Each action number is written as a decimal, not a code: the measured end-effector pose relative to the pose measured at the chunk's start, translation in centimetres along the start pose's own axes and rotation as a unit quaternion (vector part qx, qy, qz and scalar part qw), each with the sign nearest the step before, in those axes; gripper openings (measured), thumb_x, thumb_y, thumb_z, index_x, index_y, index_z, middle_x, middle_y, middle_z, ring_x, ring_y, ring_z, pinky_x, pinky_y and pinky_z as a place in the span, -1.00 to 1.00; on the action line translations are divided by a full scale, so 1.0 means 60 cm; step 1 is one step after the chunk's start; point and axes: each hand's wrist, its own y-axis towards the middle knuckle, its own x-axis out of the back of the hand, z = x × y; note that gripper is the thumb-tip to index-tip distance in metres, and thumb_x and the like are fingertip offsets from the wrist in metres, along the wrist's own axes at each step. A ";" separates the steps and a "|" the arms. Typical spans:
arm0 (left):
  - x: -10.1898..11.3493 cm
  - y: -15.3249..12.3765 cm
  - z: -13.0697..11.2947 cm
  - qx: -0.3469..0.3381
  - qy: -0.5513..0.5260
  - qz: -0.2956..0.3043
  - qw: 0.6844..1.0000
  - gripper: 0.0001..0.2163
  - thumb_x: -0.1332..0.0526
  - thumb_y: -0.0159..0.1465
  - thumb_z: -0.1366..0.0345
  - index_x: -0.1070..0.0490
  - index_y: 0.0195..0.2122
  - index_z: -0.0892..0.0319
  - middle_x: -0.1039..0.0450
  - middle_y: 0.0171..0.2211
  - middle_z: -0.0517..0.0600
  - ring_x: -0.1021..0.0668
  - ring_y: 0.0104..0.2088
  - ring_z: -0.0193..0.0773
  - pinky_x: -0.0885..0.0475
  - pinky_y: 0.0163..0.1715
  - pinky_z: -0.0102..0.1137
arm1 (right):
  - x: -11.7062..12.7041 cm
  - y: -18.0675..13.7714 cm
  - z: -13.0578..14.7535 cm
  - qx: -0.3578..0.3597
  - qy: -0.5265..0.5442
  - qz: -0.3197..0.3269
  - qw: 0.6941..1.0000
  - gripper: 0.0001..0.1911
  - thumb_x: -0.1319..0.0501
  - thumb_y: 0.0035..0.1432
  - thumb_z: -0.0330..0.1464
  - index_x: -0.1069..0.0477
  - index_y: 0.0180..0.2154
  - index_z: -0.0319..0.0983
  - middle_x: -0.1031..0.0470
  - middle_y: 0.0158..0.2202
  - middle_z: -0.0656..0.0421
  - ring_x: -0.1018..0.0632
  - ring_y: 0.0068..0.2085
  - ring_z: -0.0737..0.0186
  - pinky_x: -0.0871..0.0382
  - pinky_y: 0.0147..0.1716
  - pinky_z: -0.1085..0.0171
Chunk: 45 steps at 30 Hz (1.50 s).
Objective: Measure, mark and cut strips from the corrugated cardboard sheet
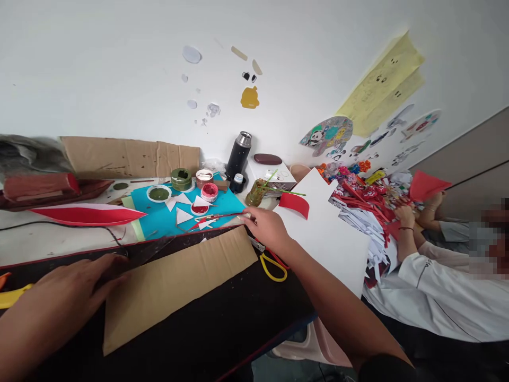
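My right hand (pixel 267 228) reaches forward over the table and pinches the end of a thin paintbrush (pixel 220 216). The brush lies across a blue paper sheet (pixel 147 212) that carries white paper triangles (pixel 183 216). My left hand (pixel 75 281) rests palm down, fingers spread, on a dark sheet at the left edge of a brown cardboard piece (pixel 175 284). Open paint pots (pixel 209 191) with red and green paint stand on the blue sheet just beyond the brush.
Yellow-handled scissors (pixel 273 267) lie beside my right wrist. A large white sheet (pixel 330 233) with a red paper piece (pixel 294 204) lies to the right. A black flask (pixel 238 155) stands by the wall. Another person in a white sleeve (pixel 437 289) handles red paper at the right.
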 end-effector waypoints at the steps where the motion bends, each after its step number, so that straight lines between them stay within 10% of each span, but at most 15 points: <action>1: 0.005 0.000 -0.005 -0.012 0.015 -0.010 1.000 -0.41 0.03 0.35 -0.14 -0.65 0.01 0.12 -0.75 -0.02 0.23 -0.72 -0.04 0.30 -0.53 0.10 0.14 | 0.001 -0.021 -0.006 0.000 0.000 0.008 1.000 -0.66 -0.21 0.59 -0.19 -0.59 0.23 -0.14 -0.76 0.10 0.09 -0.73 0.08 -0.02 -0.49 -0.04 0.20; 4: 0.029 -0.011 -0.044 -0.067 0.059 -0.074 0.993 -0.45 0.00 0.38 -0.09 -0.65 0.02 0.15 -0.72 0.06 0.24 -0.64 0.11 0.29 -0.48 0.20 0.14 | -0.003 -0.079 -0.027 0.002 -0.018 0.057 0.998 -0.68 -0.29 0.53 -0.24 -0.61 0.20 -0.18 -0.72 0.17 0.00 -0.72 0.13 -0.09 -0.50 -0.03 0.18; 12: 0.033 -0.021 -0.124 -0.118 0.047 -0.003 0.992 -0.67 -0.25 0.44 0.08 -0.62 0.12 0.07 -0.65 0.06 0.14 -0.62 0.08 0.12 -0.46 0.11 -0.03 | -0.030 -0.155 -0.067 -0.017 -0.078 0.151 0.985 -0.60 -0.22 0.53 -0.28 -0.53 0.29 -0.18 -0.64 0.24 -0.09 -0.73 0.09 -0.18 -0.58 -0.11 0.10; 37: 0.036 0.014 -0.117 -0.070 0.009 0.052 0.996 -0.74 -0.40 0.27 0.03 -0.49 -0.20 0.07 -0.61 -0.02 0.15 -0.64 0.06 0.15 -0.51 0.09 -0.07 | -0.037 -0.199 -0.085 -0.086 0.063 0.162 0.981 -0.56 -0.26 0.30 -0.28 -0.55 0.20 -0.08 -0.74 -0.15 0.06 -0.72 -0.21 -0.06 -0.43 -0.25 0.17; 45: 0.050 -0.006 -0.114 -0.068 0.042 0.051 0.996 -0.77 -0.30 0.36 0.07 -0.58 -0.13 0.10 -0.63 -0.07 0.16 -0.63 0.04 0.14 -0.47 0.10 -0.04 | -0.083 -0.272 -0.079 -0.184 0.477 0.173 0.842 -0.44 -0.50 0.04 0.09 -0.59 -0.05 -0.12 -0.53 -0.38 0.18 -0.55 -0.38 0.10 -0.41 -0.38 0.20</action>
